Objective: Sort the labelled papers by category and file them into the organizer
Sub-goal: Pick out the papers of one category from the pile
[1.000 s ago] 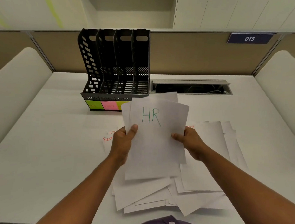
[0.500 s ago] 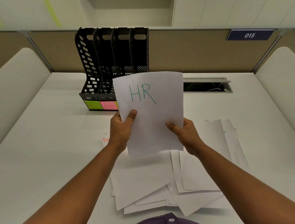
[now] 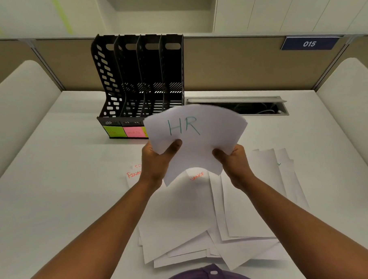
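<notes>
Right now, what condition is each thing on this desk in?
White HR-labelled paper sheets: lifted, bowed, held at both sides.
Left hand: grip shut on the sheets.
Right hand: grip shut on the sheets.
Black slotted plastic organizer: upright, slots look empty.
Loose white papers: scattered flat.

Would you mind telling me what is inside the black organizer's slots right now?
The organizer shows only bare slotted floors in its compartments; no papers stand in them. The HR sheets held in both hands cover the rightmost slot's front and label.
</notes>
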Tool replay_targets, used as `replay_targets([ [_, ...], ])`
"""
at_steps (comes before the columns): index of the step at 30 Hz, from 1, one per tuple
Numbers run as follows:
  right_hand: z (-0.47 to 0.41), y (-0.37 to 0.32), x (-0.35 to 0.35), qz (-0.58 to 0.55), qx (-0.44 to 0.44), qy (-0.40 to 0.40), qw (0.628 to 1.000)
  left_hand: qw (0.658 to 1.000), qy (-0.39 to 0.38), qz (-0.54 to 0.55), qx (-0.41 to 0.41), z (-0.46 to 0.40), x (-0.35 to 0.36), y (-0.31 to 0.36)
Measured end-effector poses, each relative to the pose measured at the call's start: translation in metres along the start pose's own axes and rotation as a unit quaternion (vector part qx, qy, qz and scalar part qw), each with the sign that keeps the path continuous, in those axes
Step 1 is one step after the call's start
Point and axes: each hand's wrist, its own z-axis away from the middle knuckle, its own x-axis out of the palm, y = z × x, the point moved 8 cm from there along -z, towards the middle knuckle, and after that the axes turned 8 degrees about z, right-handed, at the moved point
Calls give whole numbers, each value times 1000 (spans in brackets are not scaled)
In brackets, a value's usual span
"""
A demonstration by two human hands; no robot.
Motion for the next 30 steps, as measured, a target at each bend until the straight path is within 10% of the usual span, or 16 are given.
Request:
replay_targets([
  [14, 8, 53, 4, 146, 98, -55, 983, 971, 29, -204, -119, -7, -34, -34],
  [30, 38, 128, 6, 548, 207, -84, 806, 894, 14, -327, -307, 15, -80, -84],
])
